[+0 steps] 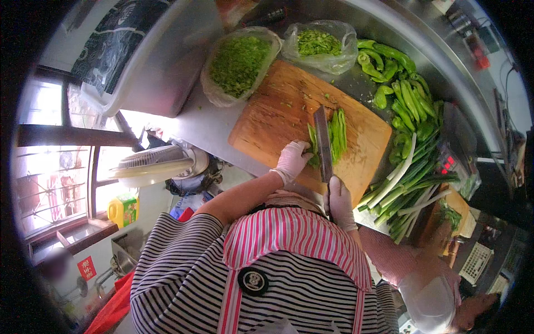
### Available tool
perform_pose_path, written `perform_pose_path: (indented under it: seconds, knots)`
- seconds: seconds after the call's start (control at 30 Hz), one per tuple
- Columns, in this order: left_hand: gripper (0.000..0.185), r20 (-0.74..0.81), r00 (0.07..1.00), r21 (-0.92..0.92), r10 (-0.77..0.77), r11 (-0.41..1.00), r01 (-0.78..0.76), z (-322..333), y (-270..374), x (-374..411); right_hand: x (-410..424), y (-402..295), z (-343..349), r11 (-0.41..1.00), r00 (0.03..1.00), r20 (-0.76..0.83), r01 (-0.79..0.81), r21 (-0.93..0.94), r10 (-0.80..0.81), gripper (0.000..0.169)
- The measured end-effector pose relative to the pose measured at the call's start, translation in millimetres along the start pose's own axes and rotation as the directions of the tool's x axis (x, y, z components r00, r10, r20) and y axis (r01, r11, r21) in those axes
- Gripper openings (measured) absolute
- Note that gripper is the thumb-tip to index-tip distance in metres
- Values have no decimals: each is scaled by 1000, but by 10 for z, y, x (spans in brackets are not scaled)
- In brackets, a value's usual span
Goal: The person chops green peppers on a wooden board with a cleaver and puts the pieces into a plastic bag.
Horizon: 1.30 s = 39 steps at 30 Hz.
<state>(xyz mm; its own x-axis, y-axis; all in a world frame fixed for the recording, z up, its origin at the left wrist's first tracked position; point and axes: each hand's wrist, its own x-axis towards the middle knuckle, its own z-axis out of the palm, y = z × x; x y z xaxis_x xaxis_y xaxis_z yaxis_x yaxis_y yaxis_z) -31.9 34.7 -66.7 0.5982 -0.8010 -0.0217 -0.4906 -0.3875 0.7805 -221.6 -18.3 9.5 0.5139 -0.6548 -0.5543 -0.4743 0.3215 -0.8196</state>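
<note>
A wooden cutting board (267, 121) lies in front of me with long green peppers on it. My gloved right hand (341, 202) is closed around the handle of a cleaver (322, 140), whose blade stands between two groups of pepper pieces. Just left of the blade, the curled fingers of my gloved left hand (293, 159) touch the nearer green pepper pieces (313, 158). Right of the blade lie long pepper strips (338, 132) side by side. Small green scraps are scattered on the wood.
Beyond the board are a lined container of chopped greens (238, 64) and a plastic bag of cut green pieces (319, 43). Whole green peppers (411, 100) and green onions (411, 183) lie to the right. A large plastic bin (167, 62) stands at left; another person (425, 288) is at lower right.
</note>
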Motion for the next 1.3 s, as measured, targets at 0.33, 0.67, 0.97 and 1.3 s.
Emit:
perform_pose_path:
  seconds: [0.33, 0.67, 0.97, 1.3]
  knots:
    - [24, -1, 998, 21, 70, 997, -70, -25, -31, -26, 321, 211, 204, 974, 997, -78, -45, -222, 28, 47]
    - [28, 109, 975, 95, -194, 978, 184, -174, 126, -14, -77, 130, 81, 965, 985, -52, 152, -213, -166, 34]
    - [19, 88, 987, 15, -138, 990, 137, -50, -89, -13, 87, 279, 184, 857, 934, -61, 295, -422, -351, 41]
    - [21, 22, 987, -24, -159, 987, 159, 8, -131, -28, 177, 191, 143, 981, 994, 7, 105, -165, -105, 40]
